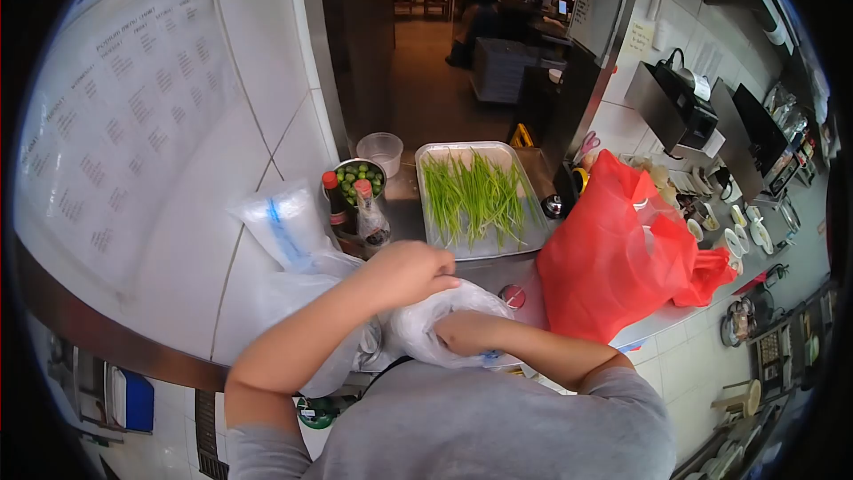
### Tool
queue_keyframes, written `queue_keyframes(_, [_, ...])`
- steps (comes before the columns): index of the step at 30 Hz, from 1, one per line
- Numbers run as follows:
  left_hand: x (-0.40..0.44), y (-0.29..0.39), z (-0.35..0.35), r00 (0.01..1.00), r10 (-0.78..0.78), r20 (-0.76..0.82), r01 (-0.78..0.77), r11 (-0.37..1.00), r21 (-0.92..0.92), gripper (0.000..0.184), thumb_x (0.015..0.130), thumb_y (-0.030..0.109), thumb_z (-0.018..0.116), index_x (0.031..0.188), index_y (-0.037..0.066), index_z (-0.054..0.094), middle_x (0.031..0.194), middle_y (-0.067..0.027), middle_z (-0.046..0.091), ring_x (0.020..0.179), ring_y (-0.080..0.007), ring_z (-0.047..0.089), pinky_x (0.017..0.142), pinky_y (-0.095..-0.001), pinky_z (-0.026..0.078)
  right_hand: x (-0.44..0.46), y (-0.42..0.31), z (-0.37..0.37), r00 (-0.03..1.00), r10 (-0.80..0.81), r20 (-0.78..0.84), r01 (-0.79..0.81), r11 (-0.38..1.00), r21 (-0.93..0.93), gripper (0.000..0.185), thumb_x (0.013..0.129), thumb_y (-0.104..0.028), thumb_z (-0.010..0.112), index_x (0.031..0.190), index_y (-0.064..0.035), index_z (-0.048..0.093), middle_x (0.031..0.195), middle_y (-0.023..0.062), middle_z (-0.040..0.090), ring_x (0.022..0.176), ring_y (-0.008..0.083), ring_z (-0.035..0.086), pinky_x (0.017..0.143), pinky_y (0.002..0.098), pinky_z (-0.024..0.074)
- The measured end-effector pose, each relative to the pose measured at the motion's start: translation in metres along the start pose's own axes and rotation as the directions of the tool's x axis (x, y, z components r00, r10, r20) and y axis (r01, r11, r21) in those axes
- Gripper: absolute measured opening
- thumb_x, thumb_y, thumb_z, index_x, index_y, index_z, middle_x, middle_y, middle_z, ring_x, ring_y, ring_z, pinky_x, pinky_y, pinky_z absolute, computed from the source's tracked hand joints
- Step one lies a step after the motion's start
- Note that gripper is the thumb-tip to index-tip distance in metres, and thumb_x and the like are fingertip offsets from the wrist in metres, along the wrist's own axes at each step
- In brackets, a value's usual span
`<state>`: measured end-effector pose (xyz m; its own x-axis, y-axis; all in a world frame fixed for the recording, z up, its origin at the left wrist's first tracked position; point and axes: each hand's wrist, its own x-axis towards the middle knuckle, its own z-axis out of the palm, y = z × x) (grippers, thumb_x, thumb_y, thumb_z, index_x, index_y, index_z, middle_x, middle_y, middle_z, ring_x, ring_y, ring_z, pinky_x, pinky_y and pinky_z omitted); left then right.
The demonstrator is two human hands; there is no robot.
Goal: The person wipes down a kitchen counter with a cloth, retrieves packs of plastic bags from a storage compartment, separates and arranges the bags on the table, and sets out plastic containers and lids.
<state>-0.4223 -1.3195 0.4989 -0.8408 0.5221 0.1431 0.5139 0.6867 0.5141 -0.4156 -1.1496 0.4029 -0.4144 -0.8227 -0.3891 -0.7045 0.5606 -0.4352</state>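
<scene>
A clear plastic bag (410, 327) sits on the counter close to my body. My left hand (410, 271) is curled at the bag's far rim, its fingers closed on the plastic. My right hand (455, 331) reaches down into the bag's mouth, and its fingers are hidden inside. What the bag contains cannot be made out. Just beyond my hands lies a metal tray (434, 244) spread with long green stalks (475, 196). A small round red item (513, 295) is to the right of the bag.
Two red-capped bottles (340, 204) and a bowl of small green fruits (360, 180) stand left of the tray, near an empty clear tub (380, 153). A red bag (613, 253) bulges on the right. More plastic bags (293, 231) lie left. A person (484, 0) is beyond the opening.
</scene>
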Motion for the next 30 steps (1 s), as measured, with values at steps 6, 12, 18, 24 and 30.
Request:
queue_keyframes(6, [0.016,0.011,0.034,0.929,0.246,0.277,-0.162,0.942,-0.294,0.029,0.084,0.034,0.063,0.083,0.005,0.063,0.076,-0.0108,0.064,0.076,-0.0301,0.062,0.067,-0.0368,0.048,0.022,0.015,0.027,0.958,-0.074,-0.278,0.067,0.997,-0.035,0.02,0.083,-0.015,0.052,0.095,-0.0044,0.064,0.092,0.0176,0.065,0.084,0.0332,0.062,0.074,0.0433,0.0471])
queue_keyframes(12, [0.003,-0.044,0.055,0.917,0.289,0.276,-0.262,0.956,-0.13,0.027,0.08,0.032,0.067,0.091,0.007,0.064,0.092,-0.0109,0.062,0.096,-0.0279,0.059,0.082,-0.0397,0.043,-0.025,-0.005,0.013,0.977,0.017,-0.211,0.017,0.987,0.159,0.022,0.087,-0.024,0.053,0.089,-0.0053,0.065,0.08,0.0188,0.063,0.077,0.0345,0.06,0.073,0.0443,0.0459])
queue_keyframes(18, [-0.008,-0.053,0.101,0.992,0.124,0.006,-0.108,0.83,0.548,0.024,0.081,0.019,0.06,0.103,0.011,0.056,0.105,-0.0114,0.054,0.095,-0.0301,0.057,0.074,-0.0424,0.045,-0.019,-0.021,0.017,0.929,-0.102,-0.356,0.161,0.977,0.139,0.023,0.081,-0.024,0.057,0.085,-0.0021,0.065,0.079,0.0182,0.064,0.077,0.0374,0.059,0.073,0.0454,0.0453])
queue_keyframes(24, [0.017,-0.101,0.078,0.98,-0.145,-0.139,0.189,0.902,0.387,0.028,0.07,0.001,0.057,0.097,0.004,0.053,0.089,-0.0207,0.061,0.082,-0.0366,0.062,0.073,-0.0427,0.05,-0.03,-0.034,0.024,0.897,0.011,-0.441,0.087,0.976,0.201,0.017,0.072,-0.013,0.064,0.082,-0.0002,0.063,0.082,0.0172,0.062,0.081,0.0361,0.059,0.074,0.0424,0.0461])
queue_keyframes(30, [0.014,-0.074,0.039,0.954,-0.046,0.296,0.045,0.999,0.01,0.027,0.068,0.002,0.062,0.094,0.002,0.06,0.083,-0.0189,0.064,0.084,-0.0356,0.062,0.075,-0.0421,0.048,-0.054,-0.038,0.004,0.854,0.131,-0.504,0.055,0.939,0.339,0.013,0.073,-0.002,0.068,0.082,-0.0007,0.06,0.079,0.0105,0.061,0.078,0.0291,0.059,0.071,0.0356,0.0468])
